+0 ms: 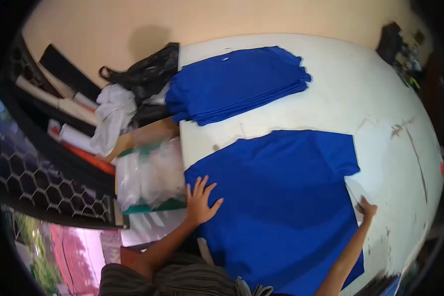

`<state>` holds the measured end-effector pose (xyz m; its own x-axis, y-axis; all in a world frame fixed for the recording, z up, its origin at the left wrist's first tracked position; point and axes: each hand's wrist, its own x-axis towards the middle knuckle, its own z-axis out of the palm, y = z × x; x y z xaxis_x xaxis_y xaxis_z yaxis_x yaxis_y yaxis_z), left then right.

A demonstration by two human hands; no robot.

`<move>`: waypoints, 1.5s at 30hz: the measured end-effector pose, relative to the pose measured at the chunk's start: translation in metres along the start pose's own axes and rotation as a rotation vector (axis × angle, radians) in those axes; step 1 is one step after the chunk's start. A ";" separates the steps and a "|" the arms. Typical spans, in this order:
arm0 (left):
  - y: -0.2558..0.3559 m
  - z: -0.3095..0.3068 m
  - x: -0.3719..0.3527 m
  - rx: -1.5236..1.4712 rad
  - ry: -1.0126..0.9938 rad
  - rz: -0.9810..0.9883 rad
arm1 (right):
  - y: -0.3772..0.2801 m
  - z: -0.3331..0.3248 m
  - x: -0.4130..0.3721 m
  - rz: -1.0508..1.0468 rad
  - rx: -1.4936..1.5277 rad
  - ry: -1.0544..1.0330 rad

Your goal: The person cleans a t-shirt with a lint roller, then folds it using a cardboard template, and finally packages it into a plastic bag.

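Observation:
A blue T-shirt [281, 197] lies spread out on the white table, its short sleeve at the upper right. On the shirt's left edge rests my left hand [201, 202], open, with fingers spread over the fabric. My right hand [367, 208] is at the shirt's right side, below the sleeve, with its fingers curled in. Whatever those fingers hold, if anything, is hidden. Farther back on the table sits a stack of folded blue T-shirts [237, 84], several layers thick, with a small light label near the top one's neckline.
The white table [345, 93] has a cracked, stained right side. Left of it are a box with clear plastic packaging [150, 172], a black plastic bag [153, 69] and a crumpled white cloth [114, 111]. Metal mesh [54, 187] runs along the far left. Dark clutter [404, 54] stands at the back right.

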<state>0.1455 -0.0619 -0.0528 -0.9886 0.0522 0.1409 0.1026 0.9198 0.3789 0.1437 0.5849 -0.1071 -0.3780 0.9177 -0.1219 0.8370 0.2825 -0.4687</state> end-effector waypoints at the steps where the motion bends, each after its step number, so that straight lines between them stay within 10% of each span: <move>1: 0.000 0.002 0.001 -0.006 0.007 0.013 | 0.007 0.002 0.012 -0.019 0.305 -0.132; 6: -0.001 0.001 0.001 -0.056 0.033 0.043 | 0.029 -0.054 0.010 -0.187 1.074 -0.060; 18: -0.013 0.005 -0.003 -0.087 0.091 0.083 | -0.002 -0.339 -0.251 -0.602 0.608 0.283; 21: -0.013 0.006 -0.004 -0.123 0.121 0.123 | 0.046 -0.348 -0.257 -1.338 0.025 0.927; 28: -0.030 0.003 -0.010 -0.624 0.187 0.147 | 0.056 -0.108 -0.346 -0.145 1.299 -0.096; 32: -0.029 -0.027 0.004 -1.314 0.119 -0.070 | 0.015 -0.040 -0.389 -0.060 0.980 -0.474; 41: -0.048 -0.039 0.093 -1.127 0.004 -0.087 | 0.002 -0.030 -0.360 -0.087 0.739 -0.460; 45: -0.062 0.014 0.179 -0.835 0.017 0.081 | 0.039 0.000 -0.346 -0.044 0.317 0.339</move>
<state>-0.0395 -0.1045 -0.0638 -0.9737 0.0936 0.2077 0.2270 0.3228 0.9188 0.3073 0.2787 -0.0836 -0.2157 0.9611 0.1727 0.6405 0.2727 -0.7179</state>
